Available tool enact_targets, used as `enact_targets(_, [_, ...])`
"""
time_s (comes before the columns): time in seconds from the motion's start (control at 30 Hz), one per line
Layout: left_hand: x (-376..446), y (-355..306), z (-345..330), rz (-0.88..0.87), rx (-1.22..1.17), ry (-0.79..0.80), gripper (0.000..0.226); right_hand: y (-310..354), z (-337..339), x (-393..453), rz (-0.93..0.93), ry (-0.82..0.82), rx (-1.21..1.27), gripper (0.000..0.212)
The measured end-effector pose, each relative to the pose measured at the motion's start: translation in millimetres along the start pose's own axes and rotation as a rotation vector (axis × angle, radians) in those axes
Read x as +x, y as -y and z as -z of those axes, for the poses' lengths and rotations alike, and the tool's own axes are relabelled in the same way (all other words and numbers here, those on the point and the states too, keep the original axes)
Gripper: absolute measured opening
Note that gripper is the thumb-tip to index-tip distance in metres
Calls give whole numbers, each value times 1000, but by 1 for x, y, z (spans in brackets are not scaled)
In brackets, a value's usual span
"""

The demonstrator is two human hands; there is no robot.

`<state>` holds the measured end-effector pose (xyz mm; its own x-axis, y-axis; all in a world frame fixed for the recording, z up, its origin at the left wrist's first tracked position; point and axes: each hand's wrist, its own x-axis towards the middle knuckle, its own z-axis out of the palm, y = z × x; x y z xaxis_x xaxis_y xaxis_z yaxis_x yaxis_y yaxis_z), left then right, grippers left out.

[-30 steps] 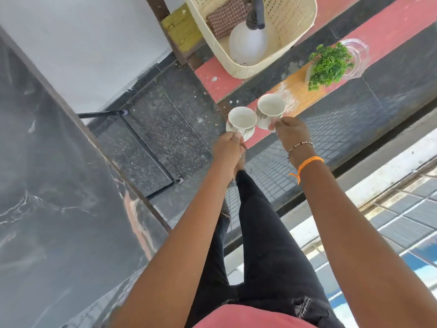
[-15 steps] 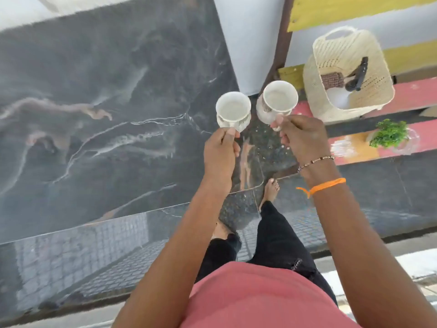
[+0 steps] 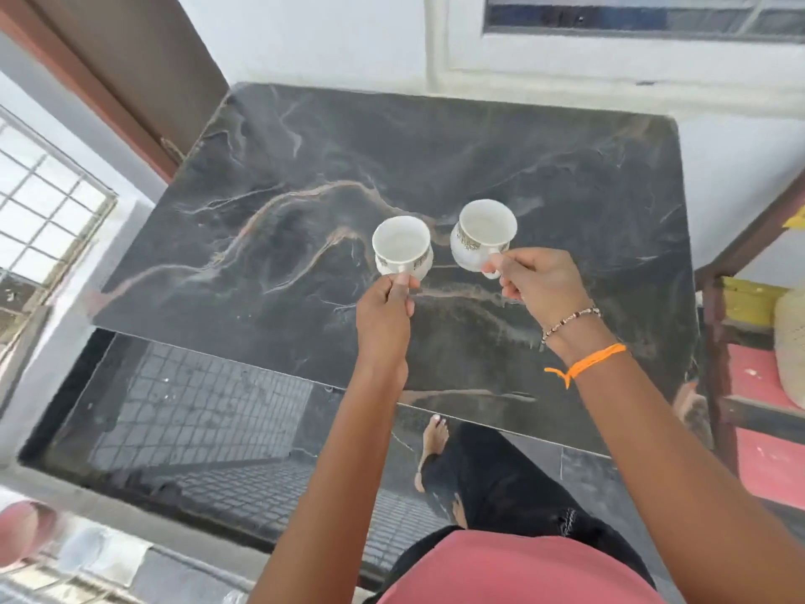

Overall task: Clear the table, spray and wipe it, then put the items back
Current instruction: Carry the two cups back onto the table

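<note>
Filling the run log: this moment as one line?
left hand holds cup | right hand holds second cup | both over table

I see a home veranda: a dark marble-topped table (image 3: 435, 176) against a white wall (image 3: 331, 32), a window (image 3: 644, 10), tiled floor (image 3: 196, 411), a brown door (image 3: 130, 67).

Beyond and to both sides of my hands, the dark marble table (image 3: 305, 176) lay bare. My left hand (image 3: 383, 316) and right hand (image 3: 542, 287) each held a white cup (image 3: 403, 246), (image 3: 483, 239) above the surface; a narrow gap separated the cups. Right of my right hand, past the table edge, stood a wooden shelf frame (image 3: 714, 324) with a cream basket (image 3: 790, 342).
</note>
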<state>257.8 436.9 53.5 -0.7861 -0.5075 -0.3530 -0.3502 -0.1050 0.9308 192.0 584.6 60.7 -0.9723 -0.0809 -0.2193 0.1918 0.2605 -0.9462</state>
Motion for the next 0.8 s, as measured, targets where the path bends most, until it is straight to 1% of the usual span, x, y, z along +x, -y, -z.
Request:
enact_targets(0.2, [92,-10,76,-26,23,-95,32,15,-95,56,-18,105,3,21])
enact_targets(0.33, [156,-24,120,-9,94,-140,32,28,-159,96,-11,98,-28,25])
enact_targets(0.47, [213,-37,158,-15,76,-110,32,46,-217,131,-1,94,-97,29])
enact_targets(0.53, [240,-44,172,-26,82,-108,33,55,-242,146,-7,88,-94,24])
enact_targets(0.63, [282,-55,191,-47,81,-104,34,70,-281,167,-7,69,-70,22])
enact_targets(0.8, [358,-71,219,-56,88,-23,33,89,-345,205,-49,-28,-56,18])
